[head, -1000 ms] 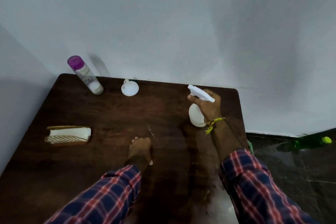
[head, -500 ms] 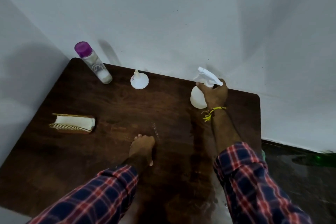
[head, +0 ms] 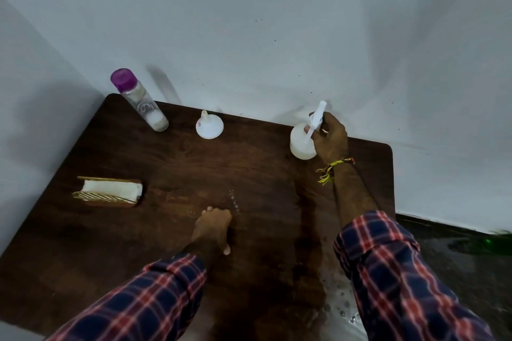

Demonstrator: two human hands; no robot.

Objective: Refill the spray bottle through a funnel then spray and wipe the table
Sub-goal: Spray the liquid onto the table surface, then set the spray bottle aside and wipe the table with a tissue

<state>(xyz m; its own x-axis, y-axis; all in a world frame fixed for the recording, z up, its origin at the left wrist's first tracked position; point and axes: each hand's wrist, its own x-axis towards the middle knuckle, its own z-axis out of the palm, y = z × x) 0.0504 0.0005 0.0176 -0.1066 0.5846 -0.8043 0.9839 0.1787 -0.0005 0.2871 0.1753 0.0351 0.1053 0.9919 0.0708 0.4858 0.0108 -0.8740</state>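
A white spray bottle (head: 300, 141) stands near the back right edge of the dark wooden table (head: 171, 230), close to the wall. My right hand (head: 329, 138) is closed around its neck and trigger head, whose nozzle points up and away. My left hand (head: 214, 225) rests on the middle of the table with fingers curled, nothing visible in it. A white funnel (head: 209, 126) lies upside down at the back centre. Small droplets (head: 234, 202) sit on the wood just beyond my left hand.
A clear bottle with a purple cap (head: 138, 99) stands at the back left corner. A wooden holder with white tissues (head: 109, 192) lies at the left. Wet patches (head: 340, 307) shine at the front right. White walls close the back and left; dark floor lies right.
My right hand has carried the spray bottle away from me toward the back edge by the wall and turned the nozzle upward. My left hand has stayed in place.
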